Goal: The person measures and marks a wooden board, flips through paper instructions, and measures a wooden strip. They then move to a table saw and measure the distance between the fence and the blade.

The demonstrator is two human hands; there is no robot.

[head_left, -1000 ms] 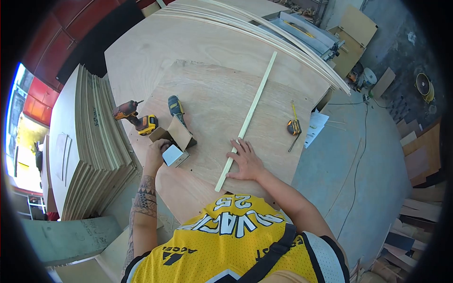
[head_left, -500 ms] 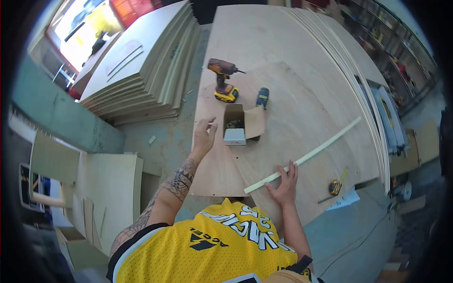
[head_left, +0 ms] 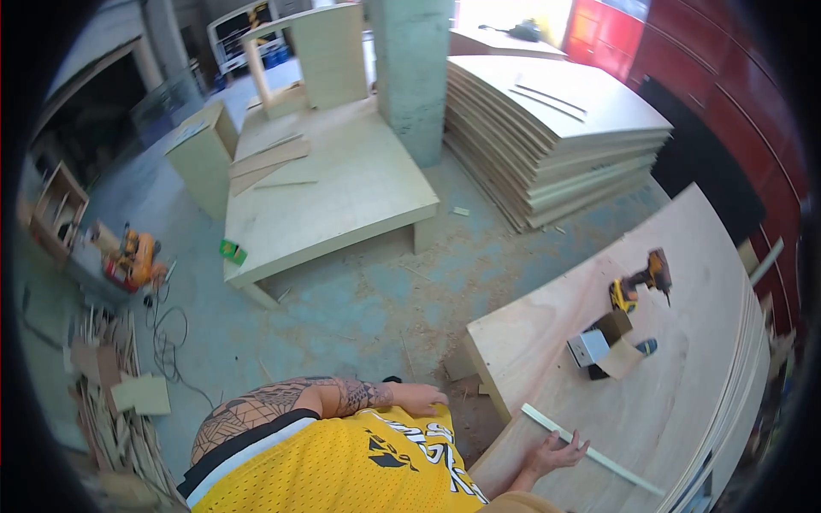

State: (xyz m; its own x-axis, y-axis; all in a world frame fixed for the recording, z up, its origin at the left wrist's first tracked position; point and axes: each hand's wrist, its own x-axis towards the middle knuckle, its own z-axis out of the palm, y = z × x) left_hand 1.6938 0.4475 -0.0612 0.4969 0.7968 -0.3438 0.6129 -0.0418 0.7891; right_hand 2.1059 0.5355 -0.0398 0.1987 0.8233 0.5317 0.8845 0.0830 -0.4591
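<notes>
My right hand (head_left: pixel 554 456) is at the thin, pale wooden strip (head_left: pixel 620 468) on the plywood-topped workbench (head_left: pixel 505 350). Its thumb and fingers lie across the strip, holding it near one end. My left hand (head_left: pixel 419 398) is low in front of my yellow jersey, close to the waist, off the bench. Its fingertips are hidden against the cloth, so what they touch is unclear. Farther up the bench stand an open cardboard box (head_left: pixel 617 363) with a white end, a cordless impact driver (head_left: pixel 654 272) with a yellow battery, and a dark blue tool (head_left: pixel 647 346).
A low wooden platform (head_left: pixel 342 184) stands ahead, with a green box (head_left: pixel 232 251) at its corner. Behind are a concrete pillar (head_left: pixel 413 85) and a stack of plywood sheets (head_left: pixel 547 145). Orange power tools (head_left: pixel 135 259), a cable (head_left: pixel 167 342) and scrap wood (head_left: pixel 111 398) are at the left.
The view has swung left, bringing the platform and floor into sight. My left hand has dropped from beside the box to my waist. My right hand stays at the strip.
</notes>
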